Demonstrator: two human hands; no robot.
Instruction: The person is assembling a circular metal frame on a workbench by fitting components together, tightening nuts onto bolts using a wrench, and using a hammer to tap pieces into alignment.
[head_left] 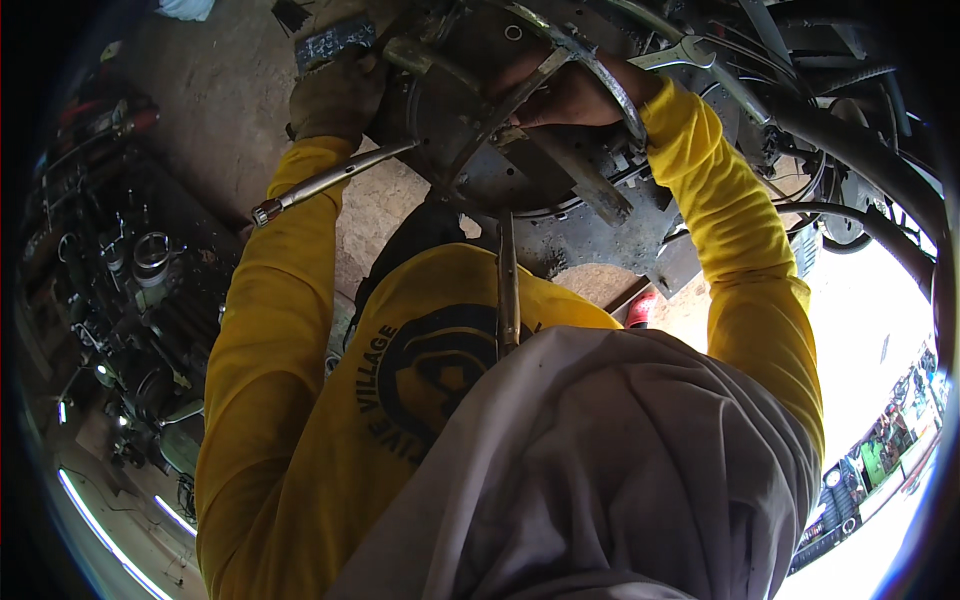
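Dusty ground (pixel 235 90) and dark metal parts (pixel 130 290) fill the left side, where the left hand (pixel 340 95) curls beside a dark block (pixel 333 42) near the left edge of a big metal plate (pixel 600 245); I cannot tell if it holds anything. One shiny rod (pixel 330 180) crosses over the left sleeve (pixel 272 330). By the plate's top edge, the right hand (pixel 573 100) bends behind a curved metal bar (pixel 617 88), fingers half hidden, so I cannot tell what they pinch, and a silver wrench (pixel 682 54) sticks out beside its wrist.

A workshop: wrench (pixel 660 58), metal framework (pixel 585 180), crowded machine parts (pixel 150 258).
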